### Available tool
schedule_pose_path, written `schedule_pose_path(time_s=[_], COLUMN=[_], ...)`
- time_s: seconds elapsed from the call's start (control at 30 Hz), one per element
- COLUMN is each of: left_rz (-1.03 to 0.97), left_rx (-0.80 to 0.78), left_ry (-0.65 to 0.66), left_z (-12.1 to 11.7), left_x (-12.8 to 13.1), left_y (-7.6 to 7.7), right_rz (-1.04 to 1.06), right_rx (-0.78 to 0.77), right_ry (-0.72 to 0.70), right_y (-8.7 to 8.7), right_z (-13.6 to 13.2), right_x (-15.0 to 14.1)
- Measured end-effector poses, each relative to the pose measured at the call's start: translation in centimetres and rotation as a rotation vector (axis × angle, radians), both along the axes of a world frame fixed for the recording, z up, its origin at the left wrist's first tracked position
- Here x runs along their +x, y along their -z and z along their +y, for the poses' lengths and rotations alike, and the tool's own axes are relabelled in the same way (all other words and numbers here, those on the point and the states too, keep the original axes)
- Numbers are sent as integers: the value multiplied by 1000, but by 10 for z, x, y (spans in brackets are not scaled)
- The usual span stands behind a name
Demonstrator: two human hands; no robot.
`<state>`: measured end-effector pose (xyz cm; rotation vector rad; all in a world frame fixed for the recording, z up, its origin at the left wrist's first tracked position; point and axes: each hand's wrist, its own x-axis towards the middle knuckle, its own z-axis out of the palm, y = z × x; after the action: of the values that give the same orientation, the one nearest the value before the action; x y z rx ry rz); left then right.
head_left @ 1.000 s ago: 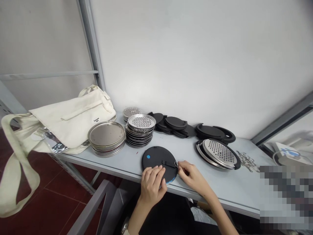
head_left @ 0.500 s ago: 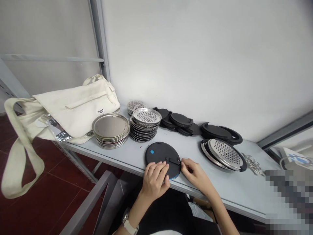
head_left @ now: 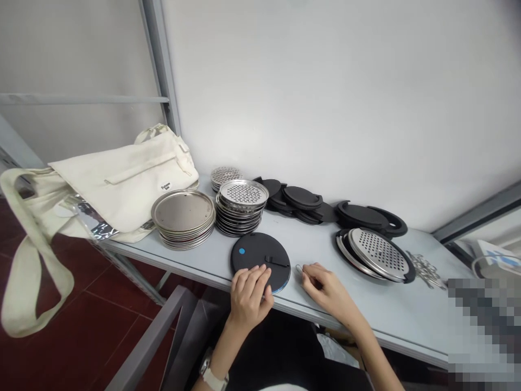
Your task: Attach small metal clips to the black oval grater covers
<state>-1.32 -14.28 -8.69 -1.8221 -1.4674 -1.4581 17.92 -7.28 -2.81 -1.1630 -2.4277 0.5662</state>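
Note:
A black round disc [head_left: 260, 251] with a blue dot and a narrow raised strip lies near the table's front edge. My left hand [head_left: 250, 296] grips its near side, fingers on top and thumb at the rim. To the right of the disc, my right hand [head_left: 323, 288] pinches a small bent metal wire clip [head_left: 299, 268] close to the tabletop. A gap separates the clip from the disc. Farther right sits a pile of several similar metal wire clips [head_left: 425, 269].
Behind the disc stand stacks of plain metal discs [head_left: 183, 212] and perforated grater discs [head_left: 243, 194]. Black round holders [head_left: 301, 198] lie along the wall. More grater discs [head_left: 378, 254] lean at right. A cream bag [head_left: 130, 179] occupies the table's left end.
The disc and my left hand have shifted slightly left. The wire clip, still pinched in my right hand, has come away from the disc's right edge.

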Motion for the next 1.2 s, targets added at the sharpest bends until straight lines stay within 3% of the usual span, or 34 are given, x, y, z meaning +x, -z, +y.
schedule_pose_path(time_s=[0.37,0.73,0.93,1.2], left_rz=[-97,-79,-70,-30], left_rx=[-100,-97,-99,-120], left_ry=[10,38,20,-33], left_z=[-4,-4,-3,-2], left_x=[17,33,34,34], left_y=[-13,-10,-13,-13], right_rz=[23,134,95,108], right_rx=[45,32,74,-15], right_ry=[17,120,40,-35], right_y=[-1,2,3,-6], right_z=[-1,1,3,4], right_x=[-4,-5,-2,4])
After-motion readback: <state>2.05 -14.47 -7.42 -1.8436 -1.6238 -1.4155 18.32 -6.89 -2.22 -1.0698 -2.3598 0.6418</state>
